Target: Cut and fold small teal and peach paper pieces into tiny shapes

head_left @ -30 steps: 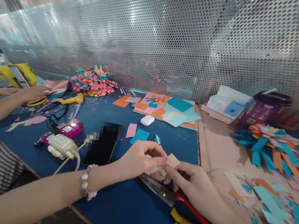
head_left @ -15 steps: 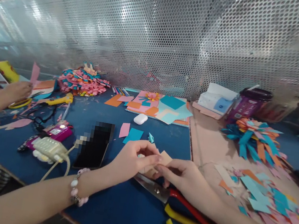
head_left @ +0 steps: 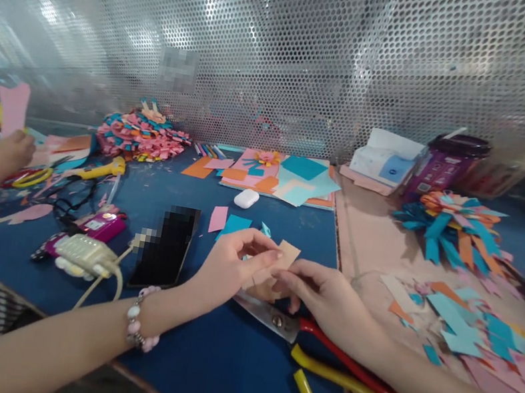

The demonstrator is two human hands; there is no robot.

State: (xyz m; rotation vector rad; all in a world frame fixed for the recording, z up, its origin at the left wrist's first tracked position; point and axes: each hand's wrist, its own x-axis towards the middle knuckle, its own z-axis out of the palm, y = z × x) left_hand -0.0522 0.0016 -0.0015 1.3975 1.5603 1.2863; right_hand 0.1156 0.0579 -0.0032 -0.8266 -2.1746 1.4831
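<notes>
Between my two hands is a small piece of tan paper (head_left: 288, 252), its upper end sticking up from the fingers. My left hand (head_left: 237, 261), with a beaded bracelet (head_left: 135, 318) on the wrist, pinches it between thumb and forefinger. From the right, my right hand (head_left: 321, 296) pinches the same paper, its fingertips close to the left thumb. Fingers hide the paper's lower part. Below the hands lie scissors (head_left: 277, 322) with one red and one yellow handle. Small pieces of pink paper (head_left: 218, 218) and blue paper (head_left: 235, 227) lie just beyond my left hand.
A phone (head_left: 166, 248), a power strip (head_left: 85, 255) and a yellow glue gun (head_left: 103, 170) lie leftward. A white earbud case (head_left: 246, 199) sits ahead. Paper scraps (head_left: 459, 319), a paper-strip bundle (head_left: 455, 227) and a purple cup (head_left: 443, 166) are rightward. Another person's hand (head_left: 8, 153) holds pink paper.
Between my hands the tan paper now stands more upright, still pinched by both. At the left, the other person's hand has moved left with the pink paper. The view has shifted slightly.
</notes>
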